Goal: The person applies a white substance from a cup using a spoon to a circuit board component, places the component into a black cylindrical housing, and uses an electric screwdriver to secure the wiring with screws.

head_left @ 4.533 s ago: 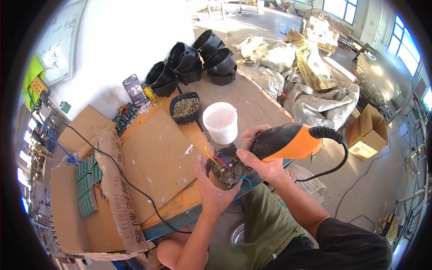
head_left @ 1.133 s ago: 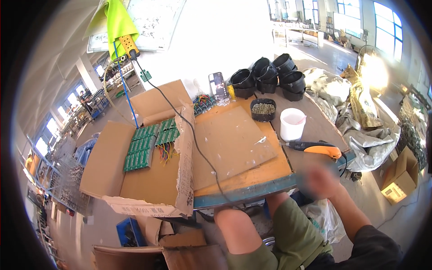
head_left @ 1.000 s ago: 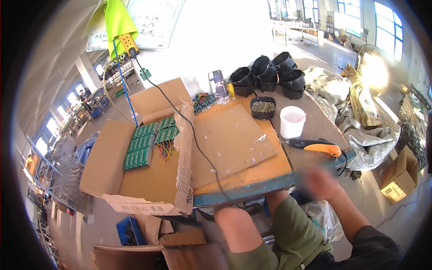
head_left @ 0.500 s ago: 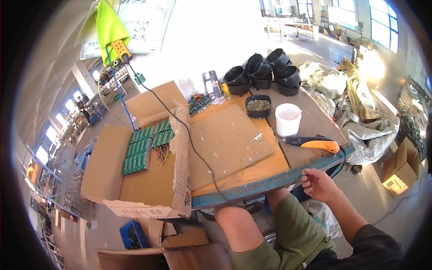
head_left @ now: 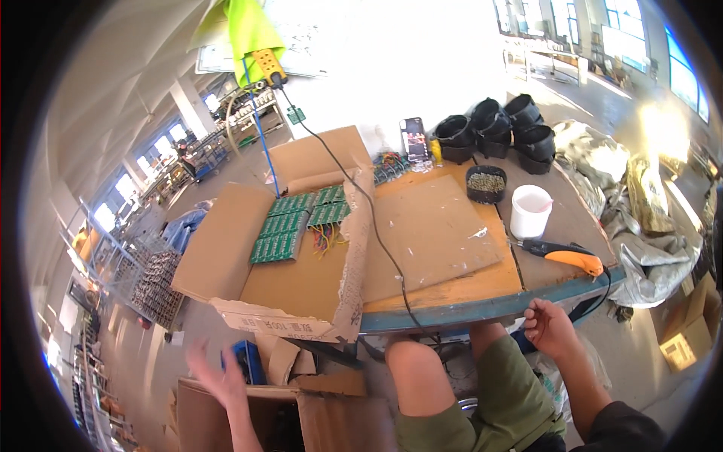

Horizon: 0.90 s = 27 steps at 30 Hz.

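Observation:
My left hand (head_left: 217,374) is raised at the lower left, blurred, with its fingers spread and nothing in it. It hangs over an open cardboard carton (head_left: 339,418) on the floor, close to a blue bin (head_left: 250,362). Just off the front edge of the workbench (head_left: 452,312) is my right hand (head_left: 548,326), fingers curled in, with no object showing between them. Nearest to it on the bench lies a black and orange corded hand tool (head_left: 568,258) with a thin metal tip. Green circuit boards (head_left: 282,230) sit in rows inside an open cardboard box (head_left: 224,248).
A flat cardboard sheet (head_left: 437,226) covers the bench middle. Behind stand a white cup (head_left: 530,215), a black dish of small brass-coloured parts (head_left: 486,184), several black round housings (head_left: 493,124) and a phone (head_left: 414,139). A dark cable (head_left: 376,226) hangs down across the box.
My left hand has come into view at the lower left. The view has swung left, so the bench appears farther right. My right hand keeps its curled shape by the bench edge.

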Tool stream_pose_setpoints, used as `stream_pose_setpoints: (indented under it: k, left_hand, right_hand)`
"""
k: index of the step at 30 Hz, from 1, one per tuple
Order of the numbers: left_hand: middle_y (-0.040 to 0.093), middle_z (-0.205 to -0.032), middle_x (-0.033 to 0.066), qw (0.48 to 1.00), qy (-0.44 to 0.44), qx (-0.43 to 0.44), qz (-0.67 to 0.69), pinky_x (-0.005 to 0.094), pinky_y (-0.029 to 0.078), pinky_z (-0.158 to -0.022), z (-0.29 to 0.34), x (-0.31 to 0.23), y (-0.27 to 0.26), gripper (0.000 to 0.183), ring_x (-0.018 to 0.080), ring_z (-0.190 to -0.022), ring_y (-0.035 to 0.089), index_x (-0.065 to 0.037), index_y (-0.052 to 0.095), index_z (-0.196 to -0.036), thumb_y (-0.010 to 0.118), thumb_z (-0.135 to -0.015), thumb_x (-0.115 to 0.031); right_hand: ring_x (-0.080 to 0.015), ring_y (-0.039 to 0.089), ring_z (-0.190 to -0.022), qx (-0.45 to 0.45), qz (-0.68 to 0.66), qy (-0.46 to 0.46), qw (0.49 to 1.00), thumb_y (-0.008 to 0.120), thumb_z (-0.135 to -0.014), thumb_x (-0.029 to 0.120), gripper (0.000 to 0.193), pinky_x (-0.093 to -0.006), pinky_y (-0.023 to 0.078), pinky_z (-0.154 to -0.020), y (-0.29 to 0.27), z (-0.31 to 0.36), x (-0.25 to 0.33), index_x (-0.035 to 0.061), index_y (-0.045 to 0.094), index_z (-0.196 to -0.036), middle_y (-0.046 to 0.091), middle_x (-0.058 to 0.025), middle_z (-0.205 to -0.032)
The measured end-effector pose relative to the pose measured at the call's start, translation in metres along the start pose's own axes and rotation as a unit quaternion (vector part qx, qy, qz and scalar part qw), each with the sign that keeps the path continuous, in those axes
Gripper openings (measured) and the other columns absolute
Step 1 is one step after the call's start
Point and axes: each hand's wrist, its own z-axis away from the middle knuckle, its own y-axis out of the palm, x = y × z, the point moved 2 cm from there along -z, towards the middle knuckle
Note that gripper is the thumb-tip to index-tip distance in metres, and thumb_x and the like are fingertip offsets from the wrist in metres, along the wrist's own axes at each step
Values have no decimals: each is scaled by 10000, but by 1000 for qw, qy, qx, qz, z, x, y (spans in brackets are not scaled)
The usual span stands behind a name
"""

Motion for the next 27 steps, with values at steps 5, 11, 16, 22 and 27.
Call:
stream_pose_setpoints:
  k: [5, 11, 16, 22, 27]
  left_hand:
    - [644, -997, 181, 963, 93, 228, 113, 446, 484, -882, -90, -82, 138, 355, 360, -993, 609, -10, 622, -1071, 744, -760, -129]
    - [486, -1370, 158, 877, 156, 386, -238, 560, 422, -966, -105, -16, 285, 631, 375, -1265, 477, -92, 450, -1358, 707, -793, -203]
    - [520, -1360, 109, 847, 256, 401, -236, 517, 420, -991, -97, -29, 308, 496, 321, -1259, 493, -143, 463, -1346, 599, -869, -137]
    - [612, -1257, 87, 838, 279, 407, -234, 490, 429, -994, -112, -14, 309, 484, 290, -1220, 525, -147, 482, -1288, 629, -828, -118]
    - [618, -1231, 117, 837, 248, 444, -202, 504, 420, -1009, -117, -44, 259, 614, 316, -1208, 529, -168, 486, -1257, 710, -691, -89]
  right_hand:
    - [-124, 575, -660, 7, 65, -42, 997, 597, -925, 127, 104, -258, 438, -565, 12, 19, -12, 102, 552, -1015, 615, -9, -818]
    - [-114, 589, -656, -43, 162, -90, 982, 619, -946, 161, 108, -242, 459, -574, -3, 61, -6, 62, 608, -989, 634, -18, -796]
    - [-99, 581, -646, -129, 194, -132, 964, 622, -935, 132, 87, -232, 450, -573, -46, 79, -6, 47, 628, -954, 640, -20, -782]
    - [-93, 583, -660, -102, 229, -124, 960, 628, -941, 152, 114, -225, 439, -581, -48, 70, -26, 42, 637, -970, 651, -20, -794]
    - [-95, 612, -723, 16, 322, -170, 931, 635, -952, 149, 156, -244, 495, -654, -9, 58, -43, 1, 637, -1003, 670, -36, -814]
